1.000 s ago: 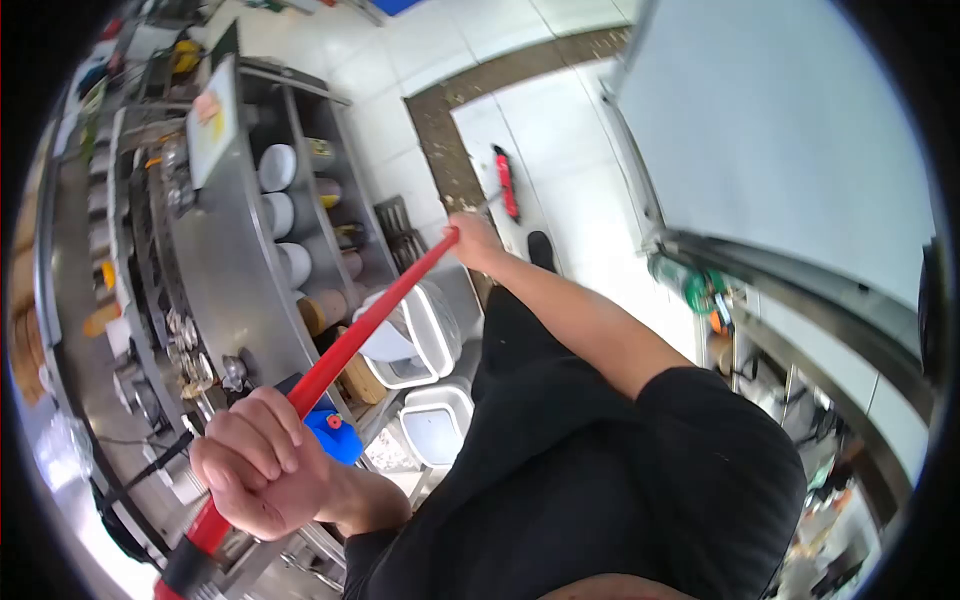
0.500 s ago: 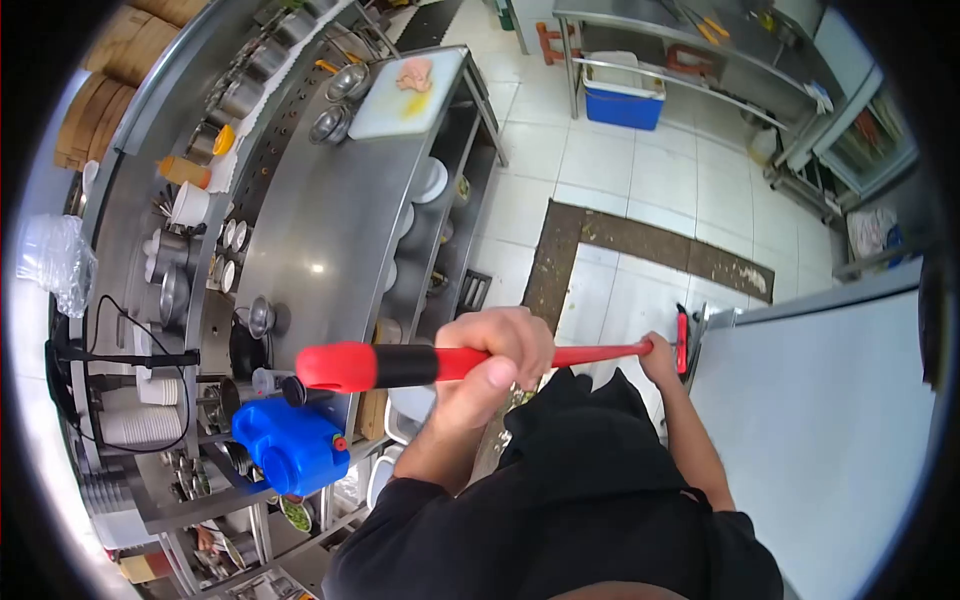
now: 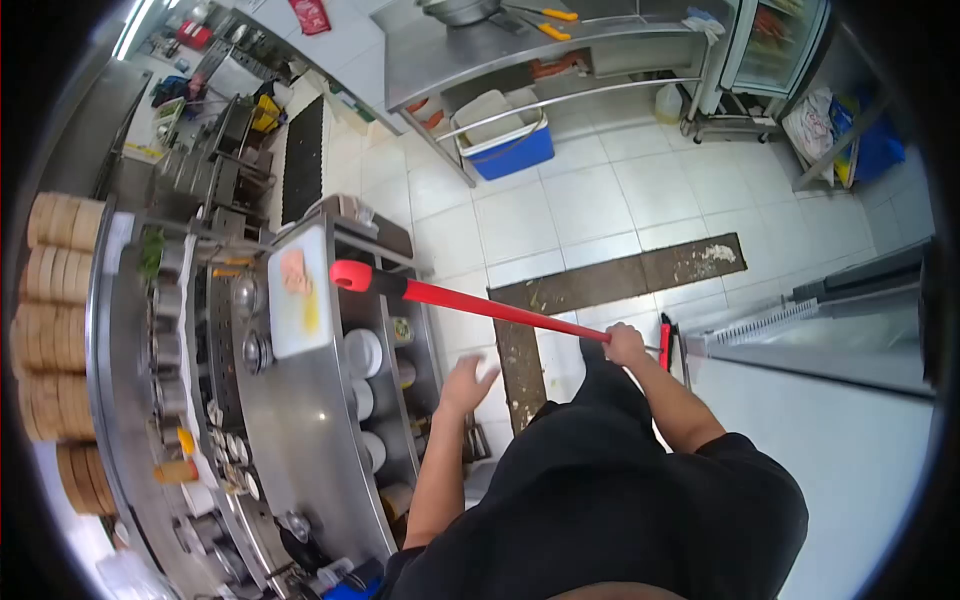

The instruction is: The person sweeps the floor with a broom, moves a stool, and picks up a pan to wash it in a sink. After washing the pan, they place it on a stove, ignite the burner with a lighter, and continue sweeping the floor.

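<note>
Off the red floor squeegee (image 3: 500, 311) since a moment ago, the left hand (image 3: 467, 387) hangs open just left of the L-shaped floor strip (image 3: 600, 282). The right hand (image 3: 627, 345) alone grips the squeegee, its handle (image 3: 450, 299) slanting across above the strip, its red head (image 3: 665, 345) on the near side of the strip's long limb.
</note>
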The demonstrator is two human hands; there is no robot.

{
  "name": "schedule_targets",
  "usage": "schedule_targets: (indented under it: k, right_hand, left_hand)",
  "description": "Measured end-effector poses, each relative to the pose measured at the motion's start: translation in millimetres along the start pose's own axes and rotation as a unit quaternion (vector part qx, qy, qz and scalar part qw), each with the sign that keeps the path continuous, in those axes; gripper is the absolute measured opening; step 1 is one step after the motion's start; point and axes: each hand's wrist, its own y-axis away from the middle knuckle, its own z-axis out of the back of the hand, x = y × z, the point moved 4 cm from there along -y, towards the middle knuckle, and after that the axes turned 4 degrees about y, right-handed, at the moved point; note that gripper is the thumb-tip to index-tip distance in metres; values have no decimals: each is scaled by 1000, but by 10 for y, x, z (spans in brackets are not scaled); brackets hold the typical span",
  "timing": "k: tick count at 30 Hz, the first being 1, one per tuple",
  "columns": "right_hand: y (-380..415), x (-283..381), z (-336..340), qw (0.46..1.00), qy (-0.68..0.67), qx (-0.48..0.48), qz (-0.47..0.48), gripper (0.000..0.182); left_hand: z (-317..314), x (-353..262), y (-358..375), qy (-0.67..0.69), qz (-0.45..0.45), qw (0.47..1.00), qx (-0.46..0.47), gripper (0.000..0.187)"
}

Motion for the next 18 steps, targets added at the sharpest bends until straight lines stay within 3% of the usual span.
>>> schedule_targets:
  k: [2,3,4,5,6,8,9,12,15,18]
  right_hand:
    - [-412,77,284,999,12,35,1,29]
    - [-642,141,412,998,23,52,7,28]
    - [-800,189,560,997,-7,81,0,33]
    - [-947,240,724,995,-8,96,-12,34]
    - [-1088,316,903,994,-5,110,-23,36]
    - [-1471,515,1141,990,17,134,-31,41]
    - [-1674,649,1240,990,26,139,-16,40]
    - [-2310,1015,1439,990,52,129,35,38]
    - [-3265,1247,1314,982,-3,179,62,31]
    - [-4016,1734,1539,985,-34,157,58,30]
  left_hand:
    - [-441,1022,61,-11,98,981,167,48]
    - [-722,1608,186,14,74,979,192,50]
    - [-644,1728,462,79,176,958,210,48]
    - [-729,1977,866,234,373,881,174,45]
    - [-784,2190,1298,359,545,756,57,44]
    - [-771,2226,1863,396,599,695,-12,50]
    - [-835,2301,2121,369,547,751,12,52]
    - [-1217,2297,2492,415,482,771,39,54]
    - [-1400,2140,2072,434,519,733,64,52]
    - [-1363,2389,890,420,508,749,68,50]
